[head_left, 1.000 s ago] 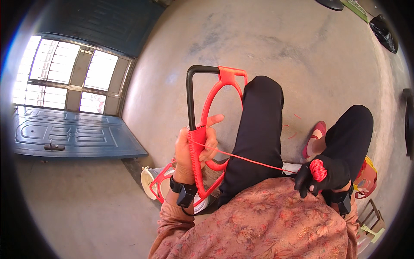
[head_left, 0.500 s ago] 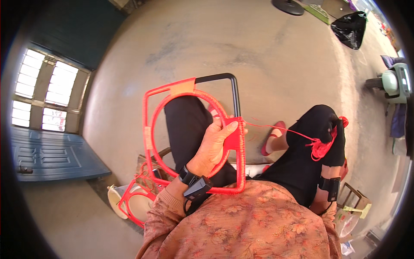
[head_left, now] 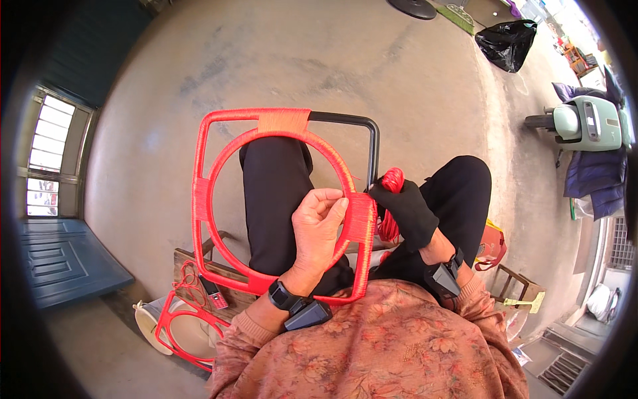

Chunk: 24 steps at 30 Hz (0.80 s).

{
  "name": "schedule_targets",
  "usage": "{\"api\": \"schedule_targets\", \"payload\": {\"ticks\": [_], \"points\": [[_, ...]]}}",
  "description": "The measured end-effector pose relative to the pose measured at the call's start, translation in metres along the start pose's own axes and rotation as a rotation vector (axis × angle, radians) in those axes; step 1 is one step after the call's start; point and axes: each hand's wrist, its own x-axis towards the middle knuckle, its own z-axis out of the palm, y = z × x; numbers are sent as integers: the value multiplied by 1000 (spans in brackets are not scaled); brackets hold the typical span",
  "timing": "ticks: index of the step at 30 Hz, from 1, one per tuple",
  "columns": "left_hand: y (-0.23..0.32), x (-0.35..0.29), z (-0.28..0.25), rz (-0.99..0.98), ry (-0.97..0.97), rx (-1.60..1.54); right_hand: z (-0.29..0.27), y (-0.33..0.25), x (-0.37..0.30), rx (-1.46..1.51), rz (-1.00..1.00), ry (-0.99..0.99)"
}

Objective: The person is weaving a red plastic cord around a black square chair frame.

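Note:
A square metal frame (head_left: 198, 229) with a ring (head_left: 211, 199) inside it rests over my lap, mostly wrapped in red cord. Its upper right corner is a bare black tube (head_left: 375, 143). A wide red cord band (head_left: 361, 216) joins ring and frame on the right side. My left hand (head_left: 316, 229) pinches the ring beside this band, thumb against forefinger; any cord between the fingertips is too small to see. My right hand (head_left: 411, 211), in a black glove, is closed round a bundle of red cord (head_left: 393, 180) at the frame's right side, by the bare tube.
A second red frame (head_left: 174, 332) leans on a pale bucket (head_left: 147, 326) at lower left, near a wooden stool (head_left: 229, 272) with a phone (head_left: 214, 292) and loose cord. A black bag (head_left: 506, 45) and a scooter (head_left: 588, 124) stand at right. A blue door (head_left: 70, 259) is at left.
My right hand has come leftward from my right knee to the frame with the cord bundle, and the stretched cord no longer shows. My left thumb has shifted off the band. The view has turned.

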Motion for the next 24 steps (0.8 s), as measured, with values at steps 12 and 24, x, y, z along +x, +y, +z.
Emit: {"api": "schedule_targets", "payload": {"ticks": [12, 24], "points": [[-1, 2, 3, 35, 6, 107, -5, 16, -2, 180, 65, -102], [16, 16, 10, -413, -326, -145, -31, 14, -5, 793, -170, -100]]}}
